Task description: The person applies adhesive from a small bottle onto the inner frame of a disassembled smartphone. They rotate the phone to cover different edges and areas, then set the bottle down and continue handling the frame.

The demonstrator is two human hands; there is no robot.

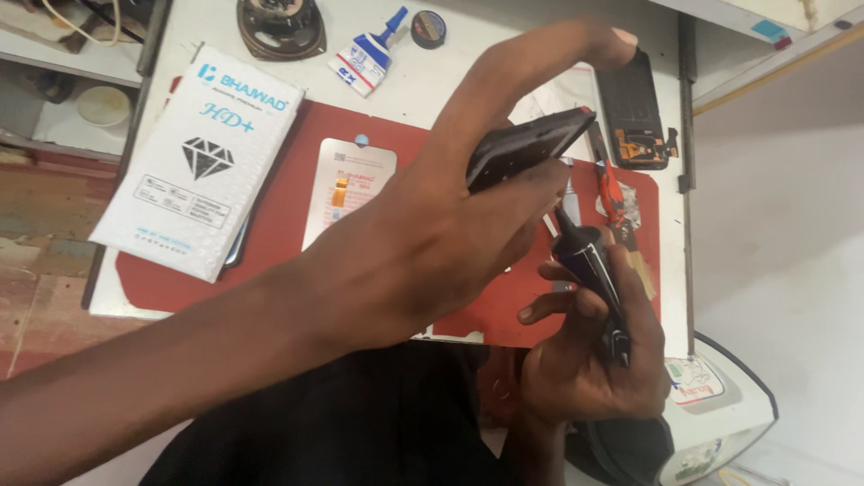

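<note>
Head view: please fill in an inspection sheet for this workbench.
Surface: white table with a red mat.
Job's things: dark phone held by left hand; black tube-shaped tool in right hand, tip near the phone.
Clutter: white padded packet, screen-protector card, blue-capped glue bottle, small speaker, black phone panel.
Grippers: both hands gripping.
Cables: pale cord, top left.
Surroundings: white wall on the right.

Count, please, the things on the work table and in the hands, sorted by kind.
Phones or phone parts: 2 (dark phone in left hand, black panel)
Packets: 2 (white padded packet, flat packet)
Tools: 1 (black tool in right hand)
Glue bottle: 1
Speaker: 1
Total: 7
</note>
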